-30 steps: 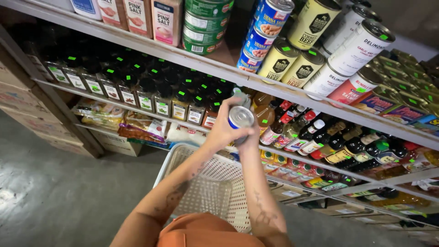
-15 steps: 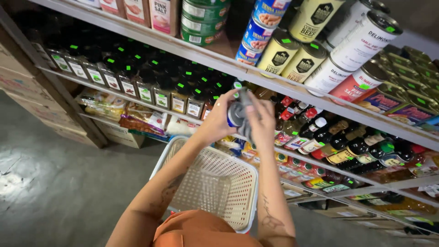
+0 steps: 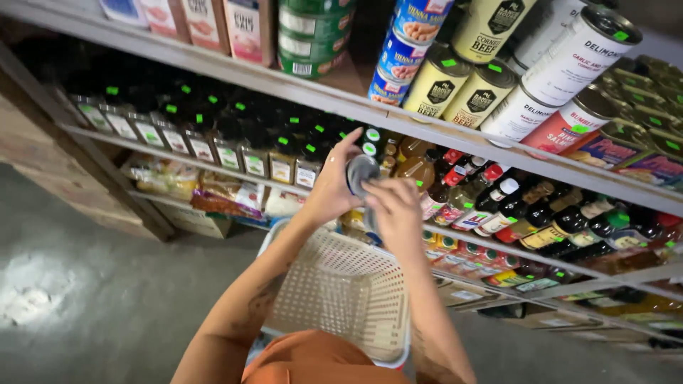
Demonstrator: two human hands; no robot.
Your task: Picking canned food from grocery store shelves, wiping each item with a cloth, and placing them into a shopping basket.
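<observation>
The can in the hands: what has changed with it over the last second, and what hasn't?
The can was held with its round end toward the camera; it has since been tilted and drawn in between both hands, so the right hand now covers much of it while the left hand grips from the side. Nothing was let go. The white basket below and the shelves of bottles and cans stayed as they were.

Both bare forearms are reaching toward twelve o'clock, left hand point(image 3: 329, 190) and right hand point(image 3: 395, 213) curling together, fingers closing.
</observation>
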